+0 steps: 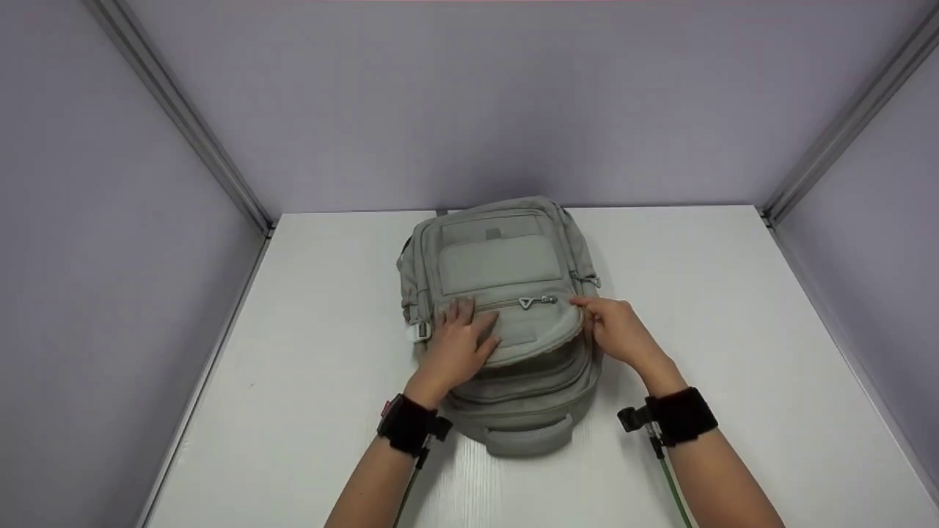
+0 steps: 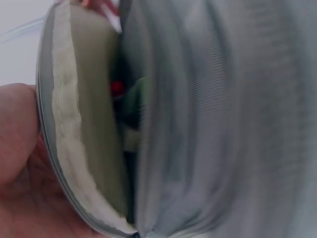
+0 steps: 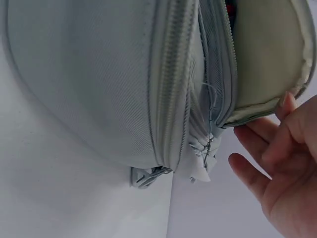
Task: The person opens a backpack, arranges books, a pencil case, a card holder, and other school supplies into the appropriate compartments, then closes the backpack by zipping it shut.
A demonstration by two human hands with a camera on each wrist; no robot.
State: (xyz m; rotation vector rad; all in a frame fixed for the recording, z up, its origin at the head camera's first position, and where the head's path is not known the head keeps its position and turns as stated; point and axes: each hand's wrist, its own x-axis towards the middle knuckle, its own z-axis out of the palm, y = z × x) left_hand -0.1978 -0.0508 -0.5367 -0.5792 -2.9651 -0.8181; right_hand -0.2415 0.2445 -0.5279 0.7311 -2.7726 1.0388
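Observation:
A grey-green backpack (image 1: 499,257) lies on the white table with its carry handle (image 1: 530,438) toward me. Its unzipped front pocket flap (image 1: 539,330) is folded away from the pocket's mouth, showing a beige lining (image 2: 94,99). My left hand (image 1: 456,345) rests on the outside of this flap, fingers spread. At the flap's right edge, my right hand (image 1: 616,326) pinches the rim; in the right wrist view the thumb is on the lining side. Within the pocket, something red (image 2: 117,89) and something dark green (image 2: 132,104) show, too little to identify.
A zipper pull with a triangular ring (image 1: 527,302) lies across the backpack's front. A side buckle (image 1: 421,331) sits on its left. The white table (image 1: 315,293) extends on both sides, with pale panels (image 1: 469,103) behind and beside it.

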